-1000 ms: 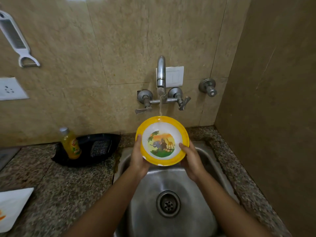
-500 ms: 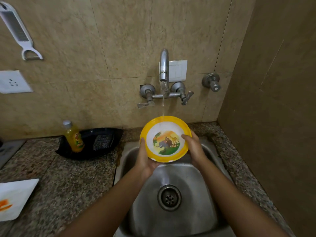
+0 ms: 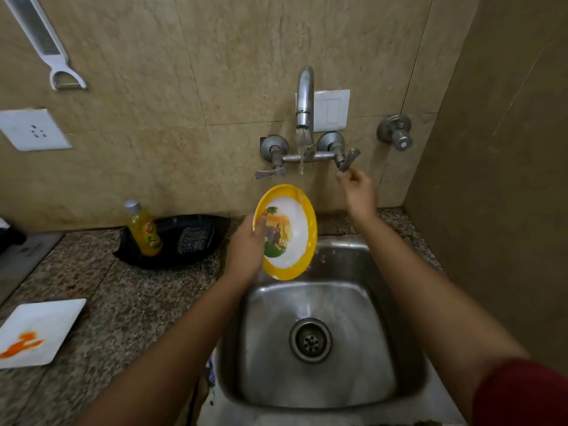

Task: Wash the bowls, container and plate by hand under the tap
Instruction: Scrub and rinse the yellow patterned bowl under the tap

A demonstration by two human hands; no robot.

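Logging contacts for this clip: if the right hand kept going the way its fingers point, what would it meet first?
The right hand reaches up and back, fingertips at the right tap lever. That lever comes first; they look touching already, though depth is unclear. Behind it is the tiled wall.

No words or numbers can be read here. The small clear plastic bottle of orange liquid (image 3: pixel 143 228), standing in the black tray (image 3: pixel 212 241), bears a red and green label whose lettering is too blurred to make out. The yellow-rimmed round bowl (image 3: pixel 285 232) carries only an animal picture.
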